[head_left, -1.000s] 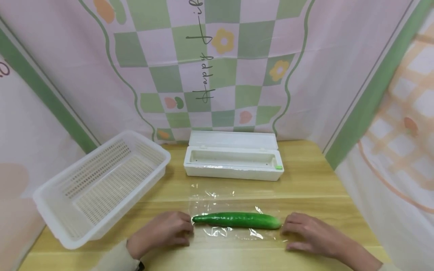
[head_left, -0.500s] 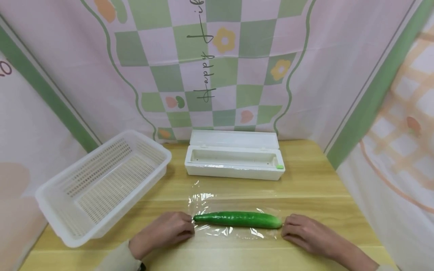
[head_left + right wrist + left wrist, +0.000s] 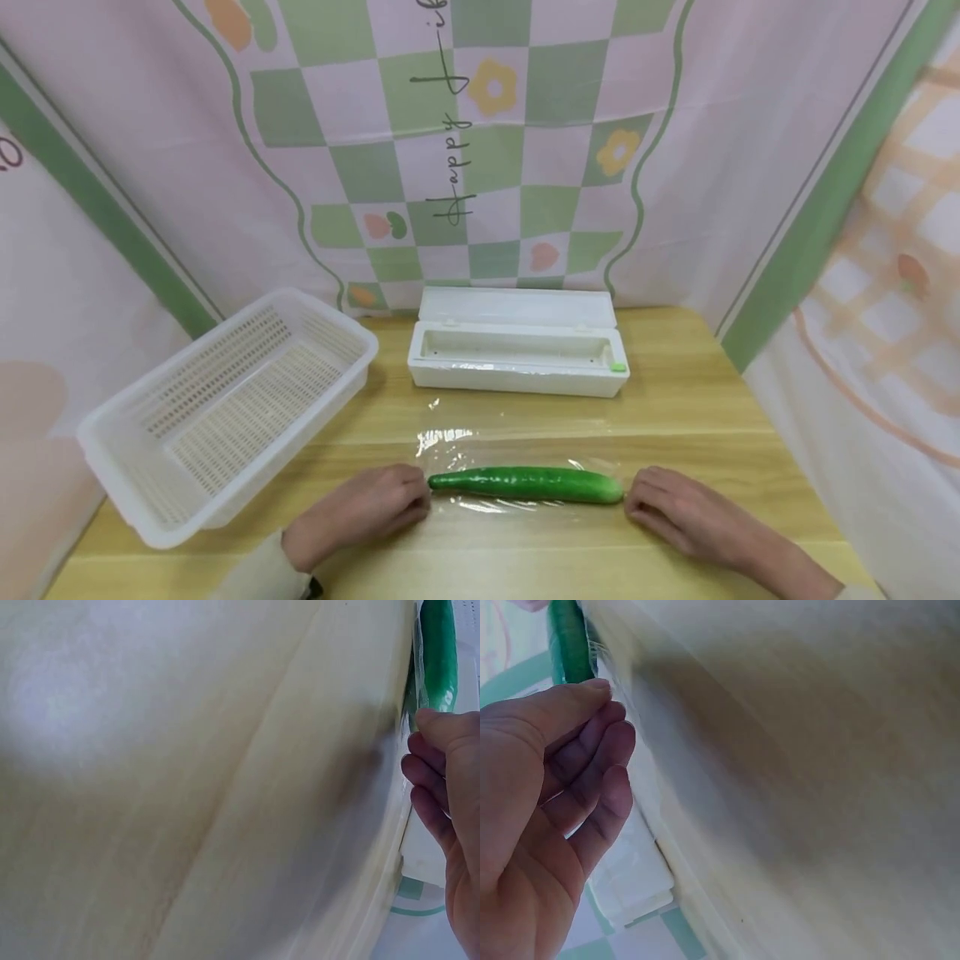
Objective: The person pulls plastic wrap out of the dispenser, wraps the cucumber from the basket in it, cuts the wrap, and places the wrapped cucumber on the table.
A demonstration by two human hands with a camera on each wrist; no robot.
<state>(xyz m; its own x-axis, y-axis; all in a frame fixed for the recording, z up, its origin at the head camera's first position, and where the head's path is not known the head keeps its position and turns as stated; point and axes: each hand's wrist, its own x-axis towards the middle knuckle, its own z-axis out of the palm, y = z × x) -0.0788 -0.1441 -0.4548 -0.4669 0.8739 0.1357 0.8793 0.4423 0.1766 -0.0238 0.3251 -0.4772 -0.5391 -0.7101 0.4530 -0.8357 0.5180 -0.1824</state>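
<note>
A green cucumber lies crosswise on a sheet of clear cling film spread over the table. At its narrow left end, my left hand pinches the film's edge between thumb and forefinger. My right hand does the same at the pale right end. In the left wrist view, the left thumb meets the forefinger right below the cucumber, the other fingers curled loosely. The right wrist view has the right thumb pressed to the film beside the cucumber.
Behind the film stands a white cling film box with its lid raised and a green slider at the right. A white slotted basket sits on the left of the wooden table. A patterned cloth hangs along the back.
Both thumbs have come in from apart to pinch the film beside the cucumber's ends. The film's near edge has drawn in toward the cucumber, which stays nearly in place.
</note>
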